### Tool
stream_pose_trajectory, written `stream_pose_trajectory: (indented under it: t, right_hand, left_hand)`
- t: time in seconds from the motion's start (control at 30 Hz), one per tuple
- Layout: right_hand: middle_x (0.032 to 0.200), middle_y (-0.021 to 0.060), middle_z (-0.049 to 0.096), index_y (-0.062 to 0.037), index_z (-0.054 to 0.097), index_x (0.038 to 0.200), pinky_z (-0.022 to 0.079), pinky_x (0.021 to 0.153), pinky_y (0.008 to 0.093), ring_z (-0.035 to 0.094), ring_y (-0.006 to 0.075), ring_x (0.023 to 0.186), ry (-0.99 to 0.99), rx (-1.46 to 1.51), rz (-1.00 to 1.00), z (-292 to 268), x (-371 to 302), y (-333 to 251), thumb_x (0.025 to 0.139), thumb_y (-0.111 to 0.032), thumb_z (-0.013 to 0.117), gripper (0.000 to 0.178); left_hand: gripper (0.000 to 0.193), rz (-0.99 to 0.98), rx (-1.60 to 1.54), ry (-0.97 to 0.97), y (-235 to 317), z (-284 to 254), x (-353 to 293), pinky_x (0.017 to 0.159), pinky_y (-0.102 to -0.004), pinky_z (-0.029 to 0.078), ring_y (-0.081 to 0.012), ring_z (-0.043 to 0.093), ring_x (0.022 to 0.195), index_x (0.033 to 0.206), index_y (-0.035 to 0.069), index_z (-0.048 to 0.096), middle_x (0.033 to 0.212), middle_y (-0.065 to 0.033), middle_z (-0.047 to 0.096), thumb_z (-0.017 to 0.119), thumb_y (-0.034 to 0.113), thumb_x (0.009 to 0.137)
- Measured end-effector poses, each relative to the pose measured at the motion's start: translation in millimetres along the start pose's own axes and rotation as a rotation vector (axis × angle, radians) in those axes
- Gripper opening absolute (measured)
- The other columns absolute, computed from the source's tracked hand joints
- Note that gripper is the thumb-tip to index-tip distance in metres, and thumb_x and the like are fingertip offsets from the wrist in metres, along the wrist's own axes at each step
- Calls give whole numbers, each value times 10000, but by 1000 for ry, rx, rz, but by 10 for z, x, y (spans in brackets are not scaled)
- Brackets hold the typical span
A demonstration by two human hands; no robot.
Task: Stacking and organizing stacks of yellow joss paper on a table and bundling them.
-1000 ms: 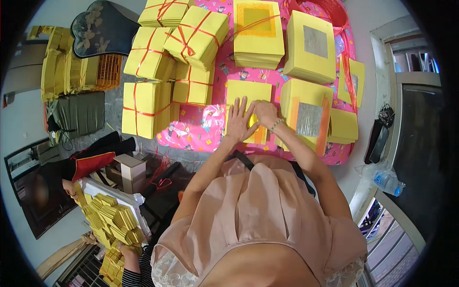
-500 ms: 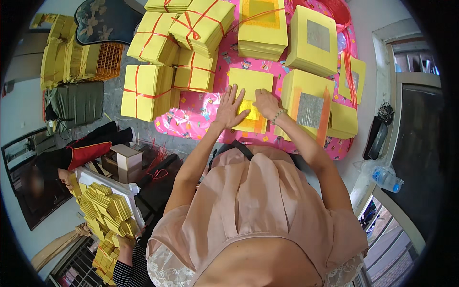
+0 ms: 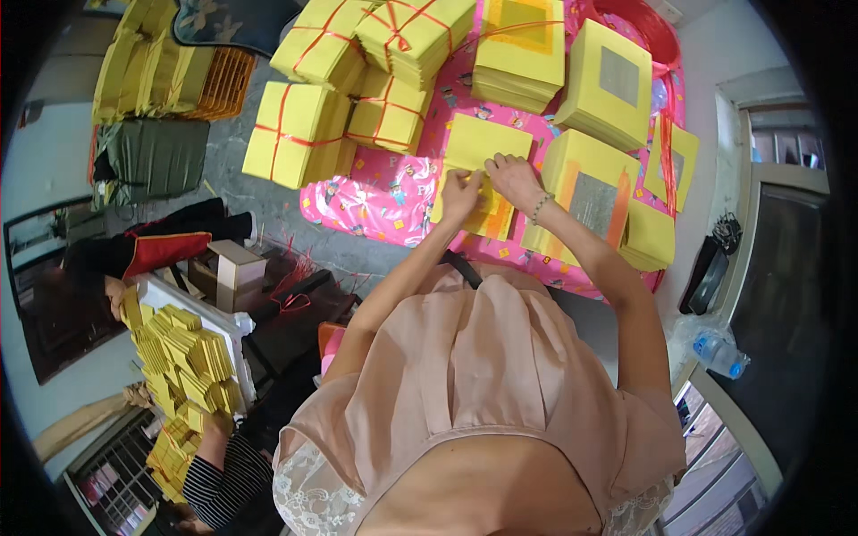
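Observation:
A yellow paper sheet [image 3: 487, 138] with a shiny gold and orange patch at its near end lies on the pink patterned cover in front of me. My left hand [image 3: 459, 195] is closed at the left side of the sheet, its fingertips pinching the paper. Beside it, my right hand [image 3: 516, 181] rests over the middle of the sheet, fingers bent together with the tips on the paper; a beaded bracelet circles that wrist. Both hands hide part of the patch, and the exact grip under the right fingers is partly covered.
Yellow paper bundles [image 3: 299, 134] tied with red string stand at the far left of the table. Loose stacks [image 3: 585, 179] with silver or orange patches sit to the right, a red basket [image 3: 657, 31] behind. At left, another person's hands handle folded yellow pieces [image 3: 183, 357] on a white board.
My left hand, spread flat on the sheet before, has closed into a pinch by the right hand. My right hand has moved slightly farther up the paper. The whole view has shifted a little.

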State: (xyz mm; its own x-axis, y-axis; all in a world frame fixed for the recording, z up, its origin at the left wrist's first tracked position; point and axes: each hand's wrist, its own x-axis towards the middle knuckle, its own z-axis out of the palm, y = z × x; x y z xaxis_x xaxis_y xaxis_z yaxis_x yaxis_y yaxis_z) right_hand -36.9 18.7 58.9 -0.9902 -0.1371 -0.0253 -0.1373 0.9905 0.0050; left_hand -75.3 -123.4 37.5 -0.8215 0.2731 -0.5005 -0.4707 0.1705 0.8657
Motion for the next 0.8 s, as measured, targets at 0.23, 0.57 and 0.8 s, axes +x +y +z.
stream_pose_trajectory:
  t: [0.23,0.57,0.8]
  right_hand:
    - [810,74,550,-90,524,929,440,681,346,589,223,767,99,-15,-29,-158,-62,-50,806,-225,617,205]
    - [873,127,553,-50,522,946,446,733,419,587,298,860,-54,440,176,-526,-485,-397,803,-312,639,320]
    - [1019,129,516,-47,506,1042,459,797,401,558,279,975,-293,263,111,-396,-639,-587,745,-377,692,482]
  left_hand:
    - [238,-133,-437,31,129,150,127,485,-303,536,-185,632,572,959,-30,510,757,-97,609,614,156,853]
    - [234,-196,-335,29,8,-1410,-670,632,-282,555,-179,641,701,1037,4,559,863,-94,638,536,127,839]
    - [132,-183,-385,208,-273,-1886,-605,716,-357,530,-163,600,693,894,24,566,763,-49,609,526,142,848]
